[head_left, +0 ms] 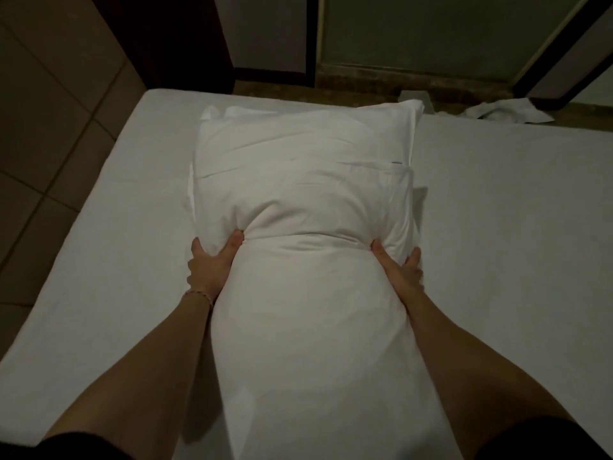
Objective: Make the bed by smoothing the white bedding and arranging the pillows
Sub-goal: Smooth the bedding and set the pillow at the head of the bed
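Squeezing the big white pillow [298, 200] from both sides, I lean over the bed [497, 227]. My left hand [212, 263] grips the left side of the pillow. Its thumb pokes into the soft cloth and its fingers curl round the edge. My right hand [398, 270] grips the right side the same way, with the thumb on top and the fingers wrapped round the side. Where my two hands squeeze, the pillow gets thin, like a waist. It puffs out fat past my hands and fat again close to me.

I wear a thin bracelet [199, 293] on my left wrist. Both my arms are bare, and I see dark sleeves [83, 446] at the bottom.

My pillow lies long-ways in the middle of the bed, on top of the white sheet [99, 260]. One end points at me and the other end points at the far edge of the bed. That far end is flat with a floppy cloth border. All round the pillow, the sheet looks smooth.

On the left I see a brown tiled floor [49, 127]. Past the far right side of the bed, a crumpled white cloth [507, 112] lies on the floor. Dark door frames [311, 38] stand behind it. The room is dim.
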